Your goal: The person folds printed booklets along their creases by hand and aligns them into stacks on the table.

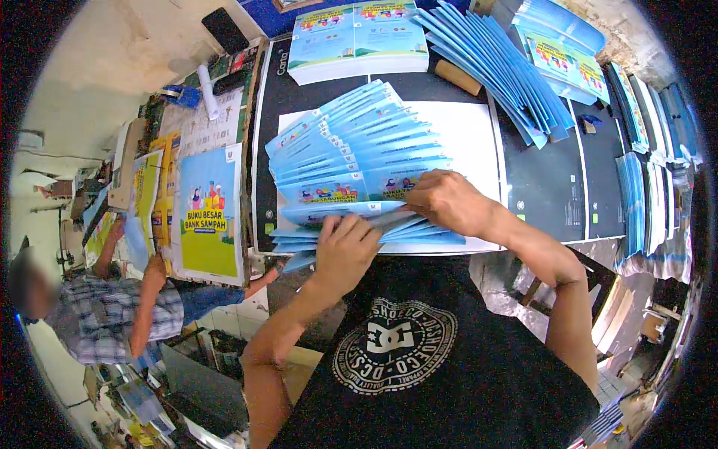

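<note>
nearest is a black t-shirt with a round white print (389,343); beyond, atop fanned others, lies a light-blue folded paper booklet (318,213), the right hand (449,200) pinching its right end, the left hand's (345,251) fingers touching its near edge, their grip unclear. it looks light, bendable, slick; best held along the fold. no container shows nearby.

Black counter (542,198) here, a white sheet (482,150) flat on it, carrying fanned blue booklets (359,161); beyond sit two printed stacks (389,34) side by side, a brown roll (458,77), another blue fan (508,82).
</note>
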`<state>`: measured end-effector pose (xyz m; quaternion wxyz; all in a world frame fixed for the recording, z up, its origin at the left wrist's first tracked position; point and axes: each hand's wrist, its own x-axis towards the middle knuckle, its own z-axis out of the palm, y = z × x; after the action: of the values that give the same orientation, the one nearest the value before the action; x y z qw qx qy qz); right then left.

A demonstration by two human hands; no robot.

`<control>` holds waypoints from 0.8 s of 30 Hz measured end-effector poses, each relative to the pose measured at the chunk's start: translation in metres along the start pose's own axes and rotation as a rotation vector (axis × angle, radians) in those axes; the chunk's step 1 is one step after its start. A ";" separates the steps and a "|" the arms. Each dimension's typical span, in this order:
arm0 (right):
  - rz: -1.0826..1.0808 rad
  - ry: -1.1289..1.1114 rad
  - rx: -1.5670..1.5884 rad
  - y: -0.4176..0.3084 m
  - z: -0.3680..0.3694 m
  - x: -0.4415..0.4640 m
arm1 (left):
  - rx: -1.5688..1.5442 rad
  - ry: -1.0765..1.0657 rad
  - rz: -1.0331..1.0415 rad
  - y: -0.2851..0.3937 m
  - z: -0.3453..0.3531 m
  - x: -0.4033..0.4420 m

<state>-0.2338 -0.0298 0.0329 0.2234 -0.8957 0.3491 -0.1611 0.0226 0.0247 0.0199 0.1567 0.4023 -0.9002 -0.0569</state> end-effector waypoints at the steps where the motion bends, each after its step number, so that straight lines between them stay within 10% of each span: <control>1: -0.013 0.002 -0.021 0.001 -0.001 -0.001 | 0.011 0.045 -0.024 0.003 -0.005 0.005; 24: -0.168 0.002 0.136 0.000 0.025 0.034 | -0.210 0.089 0.036 -0.025 0.020 0.008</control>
<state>-0.1988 -0.0463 0.0161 0.2691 -0.9044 0.2611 -0.2036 0.0290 0.0018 -0.0025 0.2391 0.3695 -0.8885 -0.1303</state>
